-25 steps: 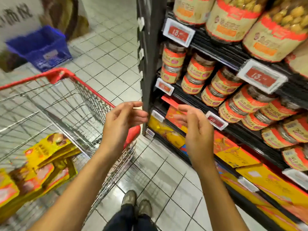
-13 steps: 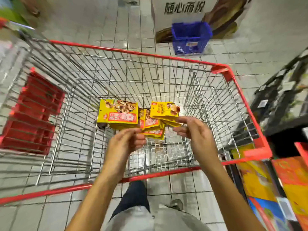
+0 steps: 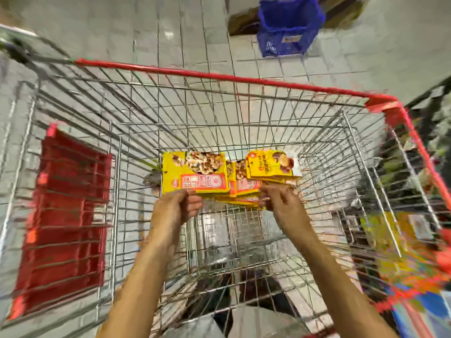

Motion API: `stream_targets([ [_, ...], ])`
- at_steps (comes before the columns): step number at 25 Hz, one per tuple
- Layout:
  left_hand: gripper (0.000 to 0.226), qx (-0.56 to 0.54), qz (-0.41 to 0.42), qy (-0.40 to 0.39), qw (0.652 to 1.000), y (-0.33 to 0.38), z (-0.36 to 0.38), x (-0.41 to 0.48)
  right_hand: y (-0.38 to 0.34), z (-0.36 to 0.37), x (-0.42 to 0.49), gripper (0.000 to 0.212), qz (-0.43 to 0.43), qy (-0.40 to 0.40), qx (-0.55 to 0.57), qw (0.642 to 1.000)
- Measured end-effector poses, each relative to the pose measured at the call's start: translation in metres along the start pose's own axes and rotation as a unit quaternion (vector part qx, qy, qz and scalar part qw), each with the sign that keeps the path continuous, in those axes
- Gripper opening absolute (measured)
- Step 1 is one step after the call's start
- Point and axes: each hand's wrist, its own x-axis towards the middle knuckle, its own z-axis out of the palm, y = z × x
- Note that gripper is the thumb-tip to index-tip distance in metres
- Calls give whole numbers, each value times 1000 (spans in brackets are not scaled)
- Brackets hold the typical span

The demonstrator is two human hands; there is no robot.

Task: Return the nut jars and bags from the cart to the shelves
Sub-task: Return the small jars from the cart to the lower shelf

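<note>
The left hand (image 3: 174, 211) hangs inside the cart with its fingers loosely curled and nothing in them, the fingertips right at the near edge of the big yellow nut bag (image 3: 195, 176); the right hand (image 3: 283, 203) is likewise empty and half-open, reaching at the near edge of the smaller stack of yellow bags (image 3: 271, 167), though blur hides whether either hand actually touches yet. A second ago both hands were up at the shelf face among jars and price tags; half a second ago the view had swung over the cart, and now the hands have dropped lower and closer to the packs. I read this as one item shelved and the next pickup starting, with several bags left in the cart, so the task is far from over. The bags lie in a heap at the far end of the basket floor, the big one overlapping the rest. The cart (image 3: 244, 80) gives open room above the heap, and the wire walls stand well apart from both wrists. The red child seat flap (image 3: 63, 215) sits off to the left, a blue basket (image 3: 289, 28) stands on the tiles beyond, and the shelves (image 3: 415, 252) lie blurred just right of the red rim, so the lift should clear that rim before swinging right
</note>
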Motion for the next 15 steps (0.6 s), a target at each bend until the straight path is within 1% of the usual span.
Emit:
stream_targets([
  [2,24,8,-16,-12,1000,-4,0,14,13,2,11,28,26,0,-24,999],
  [5,23,13,-30,-3,999,-8,-2,25,23,-14,14,25,41,10,-11,999],
  [7,23,38,-30,-16,999,-5,9,21,25,-34,5,27,42,42,23,998],
  [8,23,59,-19,-34,998,-2,21,16,23,-48,-2,28,32,67,43,996],
  [10,23,82,18,-96,992,5,56,2,17,-77,-21,28,-4,119,81,990],
  [12,24,95,41,-191,976,8,106,-20,12,-112,-47,28,-48,192,118,973],
  [14,27,116,49,-313,941,-2,171,-57,15,-162,-85,26,-90,295,139,941],
  [15,27,129,47,-375,917,-12,205,-80,22,-188,-107,23,-98,343,148,922],
])
